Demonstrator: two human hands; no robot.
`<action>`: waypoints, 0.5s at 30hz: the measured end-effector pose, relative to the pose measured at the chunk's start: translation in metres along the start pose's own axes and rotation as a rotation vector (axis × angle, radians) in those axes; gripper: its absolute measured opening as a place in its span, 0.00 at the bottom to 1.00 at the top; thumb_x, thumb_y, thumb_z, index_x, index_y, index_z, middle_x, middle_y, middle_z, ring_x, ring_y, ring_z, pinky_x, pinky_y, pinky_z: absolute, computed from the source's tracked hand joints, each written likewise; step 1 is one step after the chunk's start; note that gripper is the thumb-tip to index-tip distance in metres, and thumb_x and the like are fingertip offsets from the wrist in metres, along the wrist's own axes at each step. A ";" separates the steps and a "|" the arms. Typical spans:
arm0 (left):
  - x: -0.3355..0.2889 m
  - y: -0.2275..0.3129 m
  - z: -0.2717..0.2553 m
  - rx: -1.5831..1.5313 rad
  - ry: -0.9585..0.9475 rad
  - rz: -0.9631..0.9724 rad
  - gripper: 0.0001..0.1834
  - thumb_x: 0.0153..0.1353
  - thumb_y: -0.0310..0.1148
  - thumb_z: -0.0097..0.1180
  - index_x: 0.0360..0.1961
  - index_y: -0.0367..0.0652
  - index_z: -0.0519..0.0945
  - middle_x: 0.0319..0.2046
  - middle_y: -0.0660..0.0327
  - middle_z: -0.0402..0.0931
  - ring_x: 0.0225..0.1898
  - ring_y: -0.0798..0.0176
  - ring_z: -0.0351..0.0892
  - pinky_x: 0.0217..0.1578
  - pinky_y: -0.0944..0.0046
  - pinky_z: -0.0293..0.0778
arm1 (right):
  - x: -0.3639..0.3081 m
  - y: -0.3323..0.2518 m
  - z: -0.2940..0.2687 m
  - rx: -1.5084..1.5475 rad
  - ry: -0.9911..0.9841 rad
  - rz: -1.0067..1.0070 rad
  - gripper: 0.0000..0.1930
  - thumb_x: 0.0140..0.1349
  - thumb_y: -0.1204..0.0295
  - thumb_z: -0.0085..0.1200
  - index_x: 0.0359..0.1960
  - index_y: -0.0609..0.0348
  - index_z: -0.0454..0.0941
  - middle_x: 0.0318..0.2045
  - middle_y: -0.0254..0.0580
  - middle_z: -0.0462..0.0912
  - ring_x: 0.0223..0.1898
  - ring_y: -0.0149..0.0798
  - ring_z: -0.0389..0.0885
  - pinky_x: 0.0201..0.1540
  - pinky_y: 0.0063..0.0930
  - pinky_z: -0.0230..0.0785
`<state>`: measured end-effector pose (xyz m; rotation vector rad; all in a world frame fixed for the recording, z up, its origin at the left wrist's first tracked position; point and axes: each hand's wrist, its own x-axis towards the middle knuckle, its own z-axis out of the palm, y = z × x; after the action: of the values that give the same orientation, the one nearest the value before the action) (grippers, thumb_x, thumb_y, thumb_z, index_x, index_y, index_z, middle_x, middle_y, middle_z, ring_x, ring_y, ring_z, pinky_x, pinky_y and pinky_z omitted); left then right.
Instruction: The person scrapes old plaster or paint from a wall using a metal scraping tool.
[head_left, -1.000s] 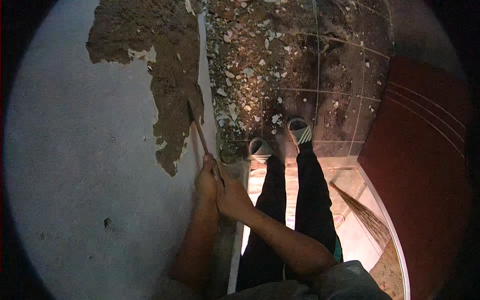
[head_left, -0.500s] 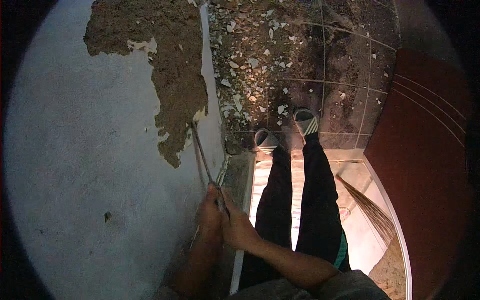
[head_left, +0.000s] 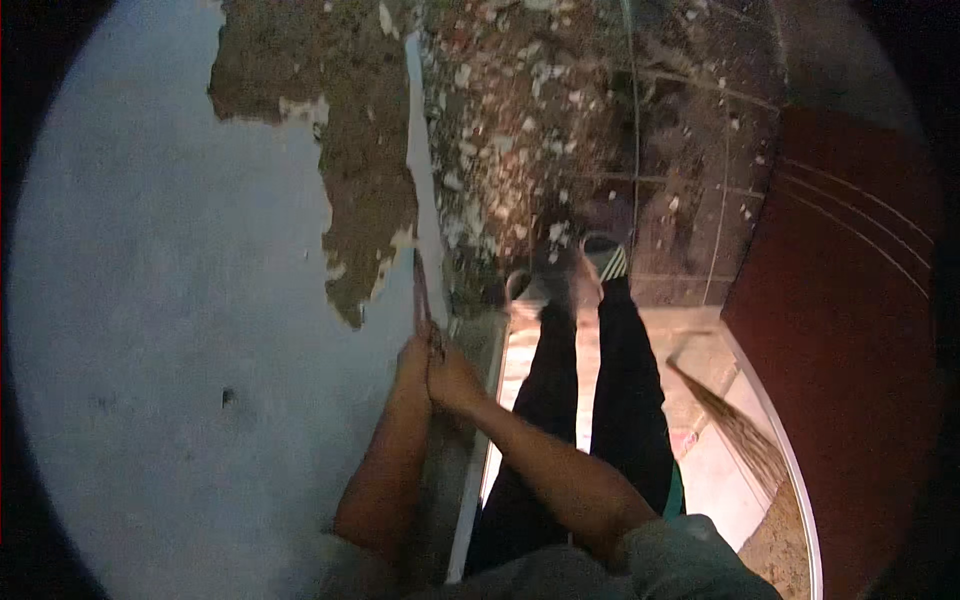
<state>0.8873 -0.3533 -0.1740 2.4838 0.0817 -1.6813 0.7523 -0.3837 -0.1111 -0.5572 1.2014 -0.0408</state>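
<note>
Painted wall (head_left: 170, 260): showing bare patch (head_left: 365, 170) far, lying coated near; gripping rod (head_left: 421, 290) with left hand (head_left: 413, 362) and right hand (head_left: 455, 382).

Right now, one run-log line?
left hand: grips thin dark rod | right hand: same rod | tip: near rough brown patch on white wall | dark tiled floor: pale jagged chips

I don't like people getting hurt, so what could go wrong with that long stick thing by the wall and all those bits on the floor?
The thin rod could skid along the painted wall and scrape the left hand or right hand, since both grip it close beside that wall. Also, the loose pale chips lie close to the striped slippers, so a foot might slide on them.
</note>
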 end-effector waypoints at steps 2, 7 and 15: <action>0.003 -0.039 0.012 0.112 -0.059 0.066 0.32 0.73 0.55 0.39 0.53 0.32 0.76 0.48 0.44 0.77 0.48 0.48 0.77 0.51 0.53 0.70 | 0.015 0.022 -0.009 -0.040 0.032 -0.048 0.30 0.72 0.60 0.41 0.71 0.62 0.55 0.54 0.71 0.75 0.57 0.66 0.75 0.61 0.51 0.66; -0.105 -0.040 0.061 -0.453 0.055 -0.033 0.27 0.73 0.50 0.45 0.56 0.35 0.74 0.48 0.54 0.76 0.48 0.56 0.76 0.52 0.56 0.70 | -0.056 0.067 -0.032 -0.160 -0.046 -0.137 0.32 0.72 0.61 0.42 0.73 0.59 0.51 0.54 0.71 0.76 0.52 0.65 0.79 0.56 0.47 0.70; -0.124 -0.104 0.059 -0.432 0.053 -0.188 0.30 0.75 0.50 0.39 0.61 0.32 0.69 0.57 0.48 0.70 0.57 0.52 0.71 0.55 0.54 0.67 | -0.087 0.103 -0.027 -0.172 -0.216 0.042 0.32 0.73 0.58 0.40 0.75 0.51 0.47 0.59 0.68 0.73 0.61 0.63 0.72 0.64 0.47 0.64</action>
<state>0.7739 -0.2550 -0.0891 2.2439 0.6309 -1.4663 0.6687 -0.2770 -0.0863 -0.6686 1.0103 0.1564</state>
